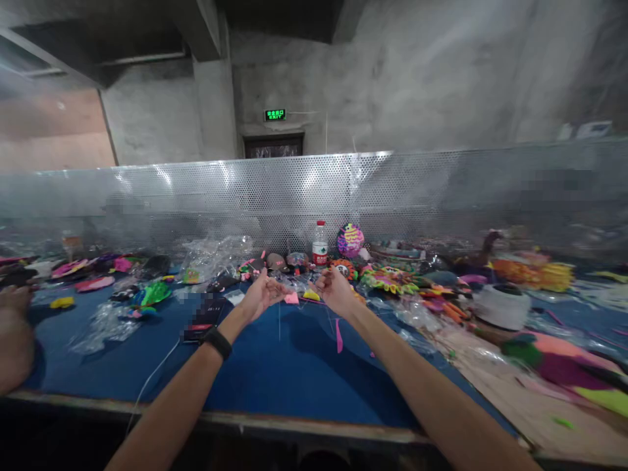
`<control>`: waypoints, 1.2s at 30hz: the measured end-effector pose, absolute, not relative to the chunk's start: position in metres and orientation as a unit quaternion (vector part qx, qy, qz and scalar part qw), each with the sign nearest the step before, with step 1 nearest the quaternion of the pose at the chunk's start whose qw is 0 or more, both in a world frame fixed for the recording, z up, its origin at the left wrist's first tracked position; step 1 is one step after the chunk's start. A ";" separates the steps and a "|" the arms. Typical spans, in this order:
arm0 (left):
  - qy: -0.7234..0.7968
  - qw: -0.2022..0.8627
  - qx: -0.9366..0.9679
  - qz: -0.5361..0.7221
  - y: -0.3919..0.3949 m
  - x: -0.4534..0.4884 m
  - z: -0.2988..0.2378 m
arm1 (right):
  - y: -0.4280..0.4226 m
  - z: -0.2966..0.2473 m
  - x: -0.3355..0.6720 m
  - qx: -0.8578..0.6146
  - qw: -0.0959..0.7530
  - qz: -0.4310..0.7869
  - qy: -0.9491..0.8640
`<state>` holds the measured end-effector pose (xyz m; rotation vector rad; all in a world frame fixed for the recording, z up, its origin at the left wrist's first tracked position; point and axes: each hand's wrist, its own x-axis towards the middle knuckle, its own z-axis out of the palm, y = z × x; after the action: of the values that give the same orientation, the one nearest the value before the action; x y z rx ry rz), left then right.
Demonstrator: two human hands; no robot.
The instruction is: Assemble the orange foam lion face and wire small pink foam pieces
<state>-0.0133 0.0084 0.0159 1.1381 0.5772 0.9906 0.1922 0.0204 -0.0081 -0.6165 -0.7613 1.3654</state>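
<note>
Both my hands are raised over the blue tabletop [289, 373], apart from each other. My left hand [262, 296], with a black band at the wrist, has its fingers stretched toward the right and looks open. A small pink piece [291, 297] shows just past its fingertips. My right hand [334, 291] has its fingers curled together; what they hold, if anything, is too small to make out. Fine thread-like lines show below both hands. A pink strip [339, 335] shows below my right hand. Behind the hands is a small yellow piece [311, 295].
A red-capped water bottle [320, 245] and a round patterned piece [350, 240] stand by the perforated metal screen [294, 186]. A phone [205, 317] with a white cable lies left. Colourful craft pieces and clear plastic bags crowd both sides. Another person's hand [14, 333] is at the left edge.
</note>
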 end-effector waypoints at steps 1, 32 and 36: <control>0.256 0.697 0.500 0.445 0.008 -0.014 0.016 | 0.019 -0.007 0.193 -0.269 0.667 0.612 -0.329; 0.317 0.612 0.524 0.500 0.004 -0.010 0.020 | 0.001 0.003 0.173 -0.344 0.630 0.531 -0.451; 0.319 0.594 0.549 0.494 0.009 -0.010 0.015 | 0.007 -0.005 0.167 -0.386 0.617 0.452 -0.516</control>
<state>-0.0097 0.0089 0.0153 1.2747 0.7403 1.1488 0.1674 0.0068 -0.0054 -0.8888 -1.1884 1.0415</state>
